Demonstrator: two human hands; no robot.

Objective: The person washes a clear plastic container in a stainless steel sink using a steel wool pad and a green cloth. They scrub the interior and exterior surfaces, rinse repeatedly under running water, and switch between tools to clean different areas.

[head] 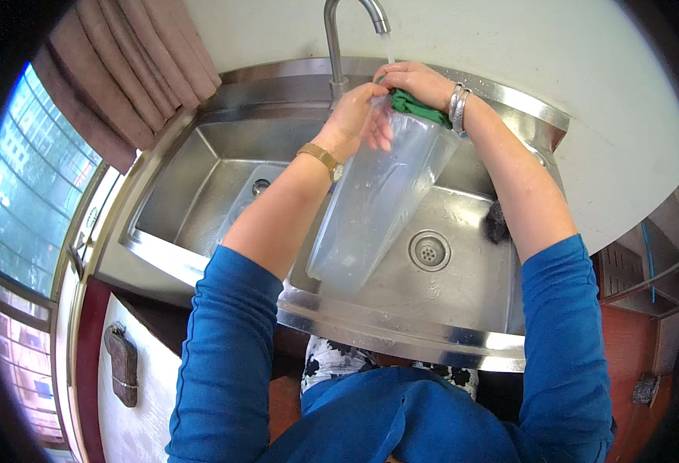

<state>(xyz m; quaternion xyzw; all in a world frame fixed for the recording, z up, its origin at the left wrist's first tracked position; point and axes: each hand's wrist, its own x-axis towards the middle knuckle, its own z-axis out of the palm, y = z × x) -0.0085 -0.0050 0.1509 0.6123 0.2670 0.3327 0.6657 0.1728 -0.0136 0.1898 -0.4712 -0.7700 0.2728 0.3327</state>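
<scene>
A long translucent plastic container (383,191) leans at a slant over the right sink basin, its upper end raised towards the tap. My left hand (354,118) grips the left side of that upper end, and several fingers show blurred by the plastic. Bunched under my right hand (417,84) is a wet green cloth (417,108), pressed on the container's upper edge. From the steel gooseneck tap (381,24) a stream of water (389,49) runs down onto my right hand. Part of the cloth is hidden by the fingers.
The steel double sink has a right basin (461,301) with a drain strainer (429,250). Another clear plastic container (258,173) lies in the left basin (171,191). A dark scrubber (496,223) sits by my right forearm. Left are a curtain (125,63) and a barred window (32,179).
</scene>
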